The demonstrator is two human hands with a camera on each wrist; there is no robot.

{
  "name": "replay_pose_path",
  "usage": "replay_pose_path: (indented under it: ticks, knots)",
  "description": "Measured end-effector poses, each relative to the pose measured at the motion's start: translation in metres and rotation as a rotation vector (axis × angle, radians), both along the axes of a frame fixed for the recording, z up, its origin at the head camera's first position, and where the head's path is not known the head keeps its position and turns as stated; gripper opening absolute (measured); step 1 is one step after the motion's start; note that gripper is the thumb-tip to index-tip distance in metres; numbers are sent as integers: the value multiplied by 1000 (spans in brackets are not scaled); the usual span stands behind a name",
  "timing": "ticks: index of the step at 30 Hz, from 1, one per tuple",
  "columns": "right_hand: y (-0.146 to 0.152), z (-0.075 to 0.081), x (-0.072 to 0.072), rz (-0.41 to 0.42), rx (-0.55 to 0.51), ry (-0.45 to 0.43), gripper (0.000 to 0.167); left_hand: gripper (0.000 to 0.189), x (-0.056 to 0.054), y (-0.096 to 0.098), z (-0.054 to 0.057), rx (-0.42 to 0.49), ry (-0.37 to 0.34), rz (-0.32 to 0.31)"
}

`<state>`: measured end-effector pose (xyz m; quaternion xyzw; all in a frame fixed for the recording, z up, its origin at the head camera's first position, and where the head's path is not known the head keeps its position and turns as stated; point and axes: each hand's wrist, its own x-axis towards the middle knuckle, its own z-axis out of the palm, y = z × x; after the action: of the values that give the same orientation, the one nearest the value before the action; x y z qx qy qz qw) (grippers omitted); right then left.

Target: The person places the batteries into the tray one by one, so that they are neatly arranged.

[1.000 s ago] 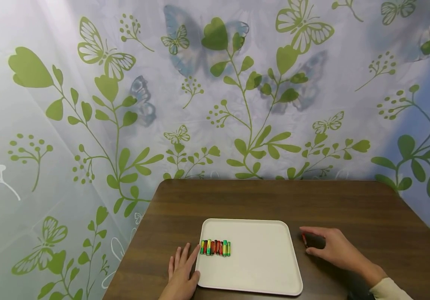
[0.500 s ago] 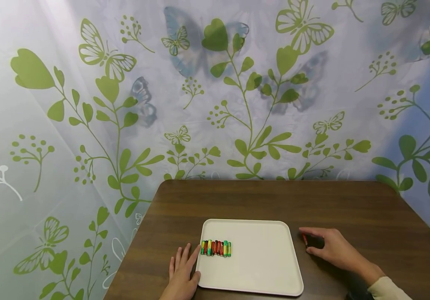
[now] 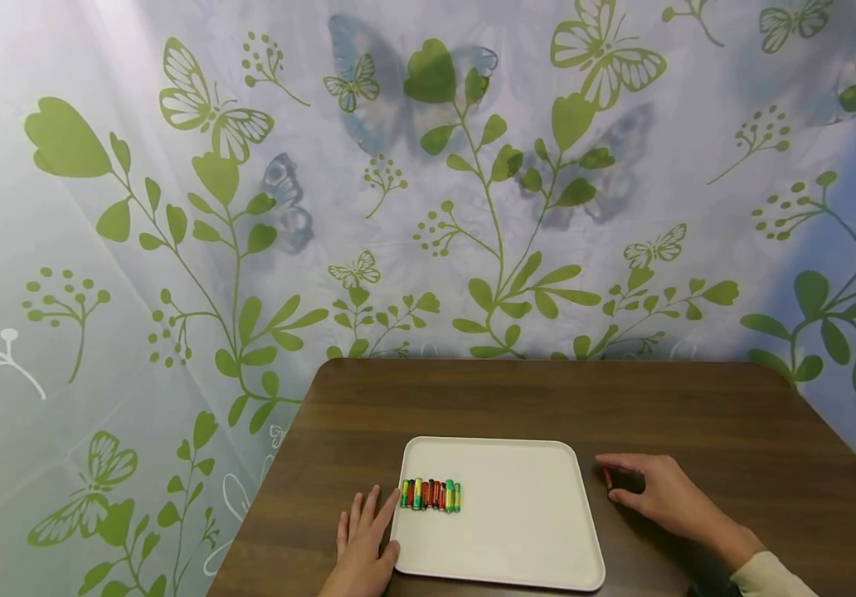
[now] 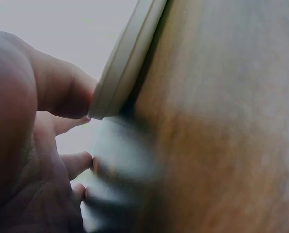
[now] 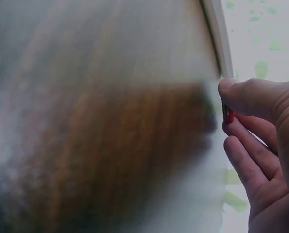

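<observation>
In the head view a red battery (image 3: 608, 478) is pinched between the thumb and fingers of my right hand (image 3: 667, 493), just right of the tray. The right wrist view shows only a small piece of that battery (image 5: 228, 112) behind the thumb. A white rectangular tray (image 3: 525, 522) lies on the table. Several green-yellow and red batteries (image 3: 439, 495) stand side by side in a row at its left side. My left hand (image 3: 361, 547) lies at the tray's left edge with its fingers spread. Its thumb touches the tray's rim (image 4: 120, 63) in the left wrist view.
A dark brown wooden table (image 3: 532, 398) bears the tray. Behind and to the left hangs a pale curtain (image 3: 398, 207) with green leaves and butterflies. A dark object, partly hidden by the right forearm, shows at the bottom edge.
</observation>
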<state>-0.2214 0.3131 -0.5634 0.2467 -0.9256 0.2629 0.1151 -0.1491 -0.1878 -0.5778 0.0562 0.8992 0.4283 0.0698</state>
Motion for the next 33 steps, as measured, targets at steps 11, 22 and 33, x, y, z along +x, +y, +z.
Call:
replay_pose_path:
  ticks: [11,22,33]
  knots:
    - [-12,16,-1,8,-25,10,52,76,1,0,7,-6,-29,-19]
    - [-41,26,-2,55,-69,-33,52,76,1,0,3,-1,-23,-18]
    - [-75,22,-2,105,-118,-17,52,75,0,1,4,-3,-25,-9]
